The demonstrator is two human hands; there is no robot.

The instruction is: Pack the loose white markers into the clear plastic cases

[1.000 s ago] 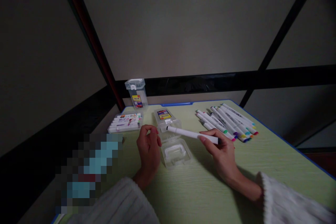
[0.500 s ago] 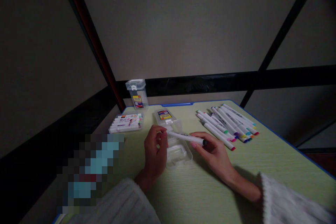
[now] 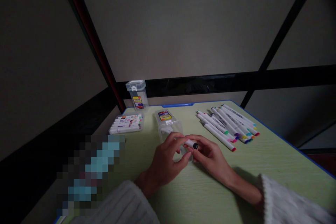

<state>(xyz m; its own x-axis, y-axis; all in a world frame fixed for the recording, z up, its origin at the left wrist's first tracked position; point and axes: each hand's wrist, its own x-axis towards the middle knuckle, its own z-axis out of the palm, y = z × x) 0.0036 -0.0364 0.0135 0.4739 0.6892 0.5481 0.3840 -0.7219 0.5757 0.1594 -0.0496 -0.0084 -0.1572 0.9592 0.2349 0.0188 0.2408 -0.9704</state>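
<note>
A white marker [image 3: 191, 144] with a black end is between my two hands, with the black end facing me. My left hand [image 3: 164, 159] curls its fingers and thumb around the marker's near part. The fingers of my right hand [image 3: 213, 154] pinch the same marker from the right side. The middle of its barrel is hidden behind my left fingers; a white length shows farther on, at the opening of the clear plastic box [image 3: 174, 123]. That box lies on its side, labelled, and its lid [image 3: 189, 159] is mostly covered by my hands.
Several loose white markers [image 3: 223, 122] with coloured ends lie in a pile at the right. An upright clear box [image 3: 138, 95] stands at the back left. In front of it lies a flat pack of markers [image 3: 126, 123]. The green table [image 3: 210, 196] has a blue edge.
The marker has moved left and away from me, its far end now at the box. My left hand has turned and closed around its near part; my right hand has shifted slightly.
</note>
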